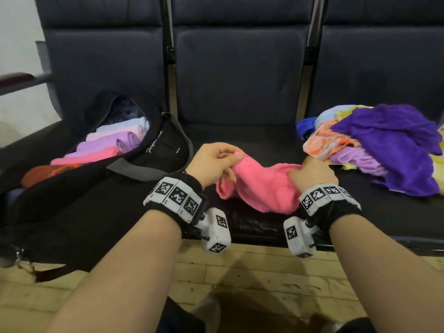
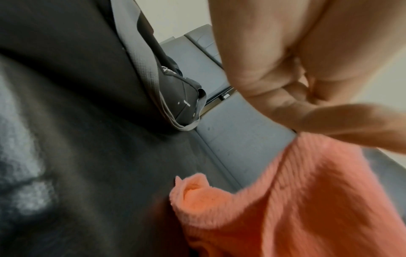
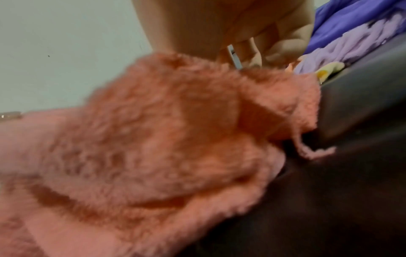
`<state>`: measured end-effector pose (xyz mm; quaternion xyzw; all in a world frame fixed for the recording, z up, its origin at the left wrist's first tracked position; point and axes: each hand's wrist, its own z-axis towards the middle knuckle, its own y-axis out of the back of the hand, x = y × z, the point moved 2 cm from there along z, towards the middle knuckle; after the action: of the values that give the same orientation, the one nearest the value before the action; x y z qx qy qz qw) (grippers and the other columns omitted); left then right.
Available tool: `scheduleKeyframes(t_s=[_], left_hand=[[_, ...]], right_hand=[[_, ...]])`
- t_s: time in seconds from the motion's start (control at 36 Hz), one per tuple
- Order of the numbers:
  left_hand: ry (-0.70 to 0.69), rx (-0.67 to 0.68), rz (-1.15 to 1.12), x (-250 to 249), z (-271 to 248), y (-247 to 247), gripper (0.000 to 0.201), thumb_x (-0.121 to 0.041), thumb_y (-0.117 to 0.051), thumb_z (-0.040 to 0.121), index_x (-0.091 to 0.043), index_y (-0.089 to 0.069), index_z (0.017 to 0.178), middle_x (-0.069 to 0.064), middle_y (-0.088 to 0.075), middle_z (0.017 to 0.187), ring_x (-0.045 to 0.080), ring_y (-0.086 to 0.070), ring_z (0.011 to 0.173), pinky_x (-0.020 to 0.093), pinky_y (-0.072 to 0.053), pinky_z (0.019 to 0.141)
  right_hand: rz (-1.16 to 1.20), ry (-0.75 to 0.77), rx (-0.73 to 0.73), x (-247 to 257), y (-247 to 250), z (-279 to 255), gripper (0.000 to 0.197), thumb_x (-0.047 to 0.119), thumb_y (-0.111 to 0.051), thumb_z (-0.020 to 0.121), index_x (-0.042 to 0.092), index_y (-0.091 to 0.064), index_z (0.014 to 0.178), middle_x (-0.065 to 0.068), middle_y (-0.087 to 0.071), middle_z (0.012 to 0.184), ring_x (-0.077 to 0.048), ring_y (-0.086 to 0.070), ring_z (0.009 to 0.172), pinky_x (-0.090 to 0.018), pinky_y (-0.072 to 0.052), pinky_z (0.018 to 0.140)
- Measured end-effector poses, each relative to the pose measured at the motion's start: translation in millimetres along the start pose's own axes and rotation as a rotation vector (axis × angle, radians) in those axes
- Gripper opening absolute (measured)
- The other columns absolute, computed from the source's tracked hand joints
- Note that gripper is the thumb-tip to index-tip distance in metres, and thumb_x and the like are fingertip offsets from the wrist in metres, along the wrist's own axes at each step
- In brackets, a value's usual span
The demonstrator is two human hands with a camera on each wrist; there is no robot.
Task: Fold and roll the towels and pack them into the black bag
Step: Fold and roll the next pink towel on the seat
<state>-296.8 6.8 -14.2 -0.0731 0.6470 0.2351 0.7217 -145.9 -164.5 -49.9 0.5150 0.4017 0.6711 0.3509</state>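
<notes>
Hands: left hand (image 1: 215,159) pinched one upper edge of the pink towel (image 1: 260,188) between thumb and fingers; right hand (image 1: 312,173) curled round the opposite edge, fingers buried in the cloth. Both were in the centre of the frame, just above the middle seat (image 1: 240,138) of a row of dark padded seats.

Pink towel: held slack between the hands, sagging, lower part resting on the seat. Unfolded and rumpled. Judged light, soft and limp; fluffy pile, not slippery. Best taken at corners or along an edge, stretched flat before folding.

Black bag (image 1: 165,150): open, middle left of frame, on the left seat. Rolled towels (image 1: 113,145) were ranged side by side within, pink to lilac to pale blue.

Loose towel heap (image 1: 384,150): middle right, purple uppermost, orange, yellow, lilac and blue beneath. Awaiting folding.
</notes>
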Motion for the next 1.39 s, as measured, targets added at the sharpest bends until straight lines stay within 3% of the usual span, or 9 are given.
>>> scheduleKeyframes(t_s=[0.33,0.53,0.61,0.69,0.83,0.94,1.06,1.25,1.39], left_hand=[[-0.193,-0.483,-0.191,-8,6,16,0.01,-0.011,-0.058,0.094,-0.016,-0.066,0.092,0.018,-0.068,0.092,0.026,-0.072,0.077,0.04,-0.06,0.076],[-0.296,-0.696,-0.287,-13,5,36,0.011,-0.007,-0.053,0.097,-0.013,-0.061,0.092,0.015,-0.064,0.089,0.013,-0.069,0.067,0.021,-0.056,0.064],[-0.262,-0.729,-0.268,-5,3,37,0.009,-0.009,-0.053,0.098,-0.01,-0.061,0.097,0.012,-0.066,0.089,0.013,-0.069,0.07,0.021,-0.056,0.066],[-0.242,-0.751,-0.235,-1,2,38,0.009,-0.009,-0.052,0.098,-0.011,-0.061,0.097,0.01,-0.067,0.087,0.012,-0.069,0.07,0.021,-0.056,0.067],[-0.181,-0.819,-0.152,11,5,46,0.011,-0.011,-0.053,0.097,-0.009,-0.064,0.099,0.009,-0.068,0.079,0.007,-0.066,0.059,0.027,-0.057,0.069],[-0.203,-0.823,-0.08,10,6,43,0.015,-0.013,-0.05,0.099,-0.005,-0.062,0.104,0.0,-0.063,0.071,-0.003,-0.059,0.05,0.013,-0.05,0.06],[-0.241,-0.821,-0.044,7,5,40,0.016,-0.016,-0.051,0.099,-0.007,-0.062,0.105,0.006,-0.064,0.078,-0.004,-0.057,0.049,0.009,-0.046,0.056],[-0.166,-0.859,0.04,16,7,47,0.015,-0.025,-0.052,0.098,-0.016,-0.064,0.101,0.014,-0.069,0.093,0.022,-0.068,0.083,0.04,-0.055,0.085],[-0.106,-0.884,0.133,18,6,54,0.024,-0.022,-0.05,0.099,-0.008,-0.066,0.11,0.007,-0.069,0.094,0.003,-0.062,0.074,0.015,-0.044,0.082]], right_hand=[[-0.095,-0.027,-0.009,-30,19,-1,0.026,0.012,-0.053,0.085,0.013,-0.065,0.108,-0.016,-0.064,0.111,-0.034,-0.062,0.103,-0.032,-0.04,0.073],[0.326,-0.336,0.101,-74,18,0,0.044,0.028,-0.053,0.055,0.003,-0.07,0.088,-0.02,-0.071,0.088,-0.035,-0.07,0.081,-0.038,-0.057,0.08],[0.377,-0.331,0.037,-75,32,-5,0.023,0.019,-0.057,0.08,-0.001,-0.067,0.087,-0.018,-0.065,0.083,-0.035,-0.065,0.084,-0.027,-0.043,0.071],[0.577,-0.363,0.078,-71,35,-7,0.022,0.013,-0.049,0.094,-0.001,-0.062,0.084,-0.006,-0.059,0.044,-0.021,-0.059,0.039,-0.017,-0.039,0.04],[1.112,-0.423,0.303,-64,36,6,0.032,0.01,-0.028,0.104,0.002,-0.049,0.127,-0.001,-0.063,0.045,-0.007,-0.056,0.032,-0.013,-0.034,0.029],[1.516,-0.523,0.164,-58,47,11,0.027,0.011,-0.039,0.101,0.011,-0.047,0.074,0.008,-0.049,0.034,-0.003,-0.045,0.028,-0.013,-0.033,0.034],[1.639,-0.565,0.126,-62,43,14,0.036,0.011,-0.043,0.099,0.014,-0.037,0.064,0.007,-0.037,0.033,-0.005,-0.033,0.027,-0.016,-0.027,0.036],[0.566,-0.218,-0.129,-71,36,8,0.023,0.011,-0.048,0.09,0.0,-0.066,0.098,-0.023,-0.065,0.104,-0.037,-0.059,0.099,-0.037,-0.041,0.084],[0.312,-0.036,-0.136,-74,35,2,0.022,0.015,-0.051,0.083,0.005,-0.071,0.083,-0.022,-0.068,0.082,-0.04,-0.063,0.083,-0.036,-0.048,0.074]])
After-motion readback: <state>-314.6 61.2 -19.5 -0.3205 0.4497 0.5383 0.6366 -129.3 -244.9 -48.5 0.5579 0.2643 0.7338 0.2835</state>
